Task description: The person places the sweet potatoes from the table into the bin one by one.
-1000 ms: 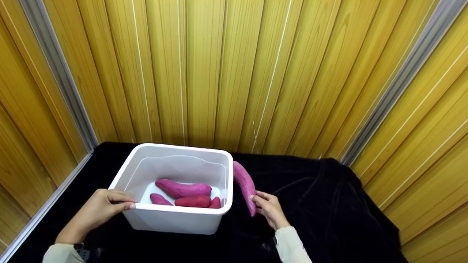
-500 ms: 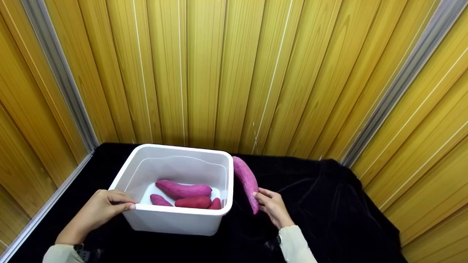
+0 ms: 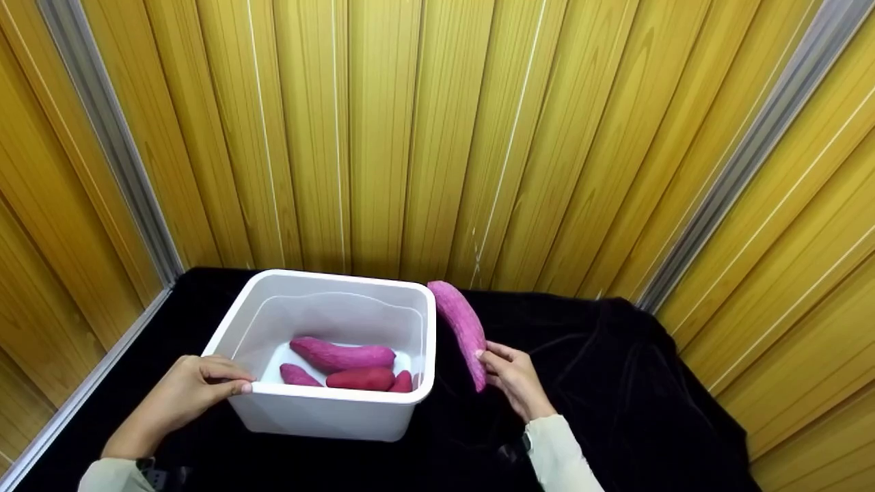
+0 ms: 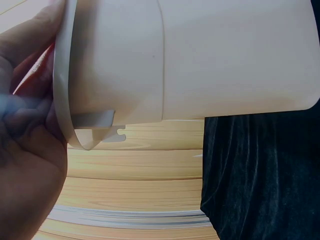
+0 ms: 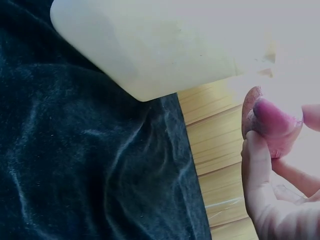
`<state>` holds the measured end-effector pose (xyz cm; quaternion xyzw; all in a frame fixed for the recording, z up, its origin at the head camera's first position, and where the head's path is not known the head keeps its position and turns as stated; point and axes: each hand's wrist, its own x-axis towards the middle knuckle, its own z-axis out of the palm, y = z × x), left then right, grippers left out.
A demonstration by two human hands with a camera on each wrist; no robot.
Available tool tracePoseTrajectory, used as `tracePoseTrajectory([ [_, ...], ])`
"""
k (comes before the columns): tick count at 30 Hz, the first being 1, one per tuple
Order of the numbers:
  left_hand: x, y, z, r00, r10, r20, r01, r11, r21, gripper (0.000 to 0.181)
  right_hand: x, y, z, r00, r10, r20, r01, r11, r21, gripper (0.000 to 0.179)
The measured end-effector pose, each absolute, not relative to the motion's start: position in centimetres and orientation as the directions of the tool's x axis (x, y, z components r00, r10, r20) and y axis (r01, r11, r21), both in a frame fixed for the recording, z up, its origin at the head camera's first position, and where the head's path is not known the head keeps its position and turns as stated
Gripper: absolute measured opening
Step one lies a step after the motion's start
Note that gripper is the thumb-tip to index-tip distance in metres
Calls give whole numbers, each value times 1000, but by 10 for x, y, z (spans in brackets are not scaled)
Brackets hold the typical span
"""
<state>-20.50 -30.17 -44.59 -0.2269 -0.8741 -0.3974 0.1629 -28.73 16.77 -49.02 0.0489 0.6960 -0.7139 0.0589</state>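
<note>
A long, curved purple sweet potato (image 3: 461,321) is pinched near its lower end by my right hand (image 3: 514,377). It tilts up beside the right wall of a white plastic bin (image 3: 328,413), its far end at the rim. In the right wrist view the sweet potato (image 5: 275,120) shows end-on between thumb and fingers. My left hand (image 3: 184,396) grips the bin's near left corner by the rim. Inside the bin lie a big purple sweet potato (image 3: 345,354), a smaller purple one (image 3: 299,374), a red one (image 3: 360,378) and a small red piece (image 3: 402,382), partly hidden by the near wall.
Black velvety cloth (image 3: 615,383) covers the table under the bin and to its right. Yellow wood-look panels (image 3: 383,137) stand behind and at both sides, joined by grey metal corner strips (image 3: 130,150).
The right hand has lifted the sweet potato a little upward, its far end moving up and left to the bin's rim. The left hand and the bin have stayed in place.
</note>
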Motion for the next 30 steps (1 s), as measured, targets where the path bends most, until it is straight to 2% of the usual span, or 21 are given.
tracePoseTrajectory([
  [12, -204, -301, -446, -843, 263, 469, 525, 589, 615, 7, -289, 171, -481, -991, 17, -131, 130, -16, -991, 52],
  [30, -204, -302, -445, -864, 251, 437, 492, 608, 623, 5, -292, 162, -459, -993, -3, -121, 121, -13, -993, 50],
])
